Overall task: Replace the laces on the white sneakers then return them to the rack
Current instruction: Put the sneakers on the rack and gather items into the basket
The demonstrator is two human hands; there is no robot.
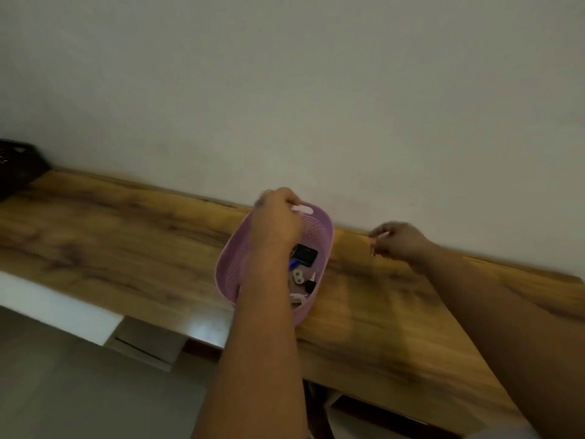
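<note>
A lilac perforated basket [319, 231] sits on a long wooden shelf [126, 236] against the wall. My left hand [277, 218] reaches over the basket and grips its far rim beside the handle slot. My right hand [399, 240] hovers to the right of the basket and pinches a thin white lace [378, 240] between thumb and fingers. Inside the basket lie small items: a black box [305, 255], a blue piece and white bits. No sneakers are in view. The picture is blurred.
A dark crate [19, 166] stands at the shelf's far left end. The white wall [285, 90] rises right behind the shelf. Below the shelf's front edge are a pale floor [79, 391] and a white ledge [57, 308].
</note>
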